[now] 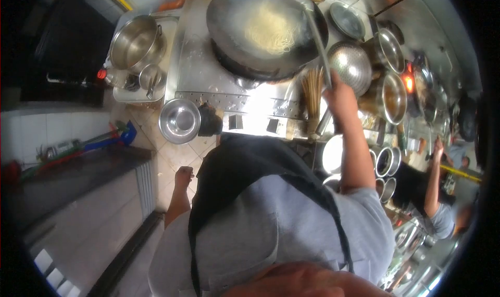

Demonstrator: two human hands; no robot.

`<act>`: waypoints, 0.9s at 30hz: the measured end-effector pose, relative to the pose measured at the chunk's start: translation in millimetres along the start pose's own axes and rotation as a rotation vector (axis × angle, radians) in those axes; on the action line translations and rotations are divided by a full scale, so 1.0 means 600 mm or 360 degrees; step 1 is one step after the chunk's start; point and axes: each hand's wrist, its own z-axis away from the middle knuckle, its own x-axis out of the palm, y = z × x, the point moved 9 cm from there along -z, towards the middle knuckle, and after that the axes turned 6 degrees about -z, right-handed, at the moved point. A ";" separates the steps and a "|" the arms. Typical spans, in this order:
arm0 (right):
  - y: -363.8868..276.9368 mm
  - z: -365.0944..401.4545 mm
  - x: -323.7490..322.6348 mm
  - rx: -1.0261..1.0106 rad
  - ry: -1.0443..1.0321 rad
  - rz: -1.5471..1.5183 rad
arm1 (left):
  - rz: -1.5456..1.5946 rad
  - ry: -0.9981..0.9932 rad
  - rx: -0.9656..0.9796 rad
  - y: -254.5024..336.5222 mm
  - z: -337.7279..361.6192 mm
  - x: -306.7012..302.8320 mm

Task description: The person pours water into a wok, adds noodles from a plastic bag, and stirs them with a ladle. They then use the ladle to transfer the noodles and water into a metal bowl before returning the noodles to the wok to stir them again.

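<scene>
My right hand (342, 96) is closed around the long metal handle of a ladle (319, 39). The handle reaches over the right side of a large dark wok (226, 41); steam and blur obscure the ladle's head. Pale noodles (271, 28) lie in the middle of the wok. Down at my left side, my left hand (184, 177) hangs with its fingers curled and holds nothing I can see. A bamboo wok brush (312, 94) stands between the wok and my right forearm.
A steel bowl (179, 121) sits at the stove's front left, near a large pot (136, 44) on a side tray. To the right are a perforated strainer (350, 67), steel pots (394, 96) and a glowing flame (409, 78). Another person (436, 193) works farther right.
</scene>
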 end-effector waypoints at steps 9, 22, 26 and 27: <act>0.005 0.053 -0.025 -0.0203 -0.0024 -0.0978 | -0.0290 -0.0099 0.0032 -0.029 0.004 0.018; 0.020 -0.009 0.040 -0.0079 0.0123 0.0279 | -0.0307 0.0852 0.0089 0.066 0.055 -0.130; 0.025 -0.002 0.048 -0.0422 0.0353 0.0247 | -0.0851 0.1426 0.0000 0.114 0.097 -0.220; 0.021 -0.002 0.038 -0.0422 0.0349 0.0248 | -0.0551 0.1500 -0.0107 0.185 0.128 -0.247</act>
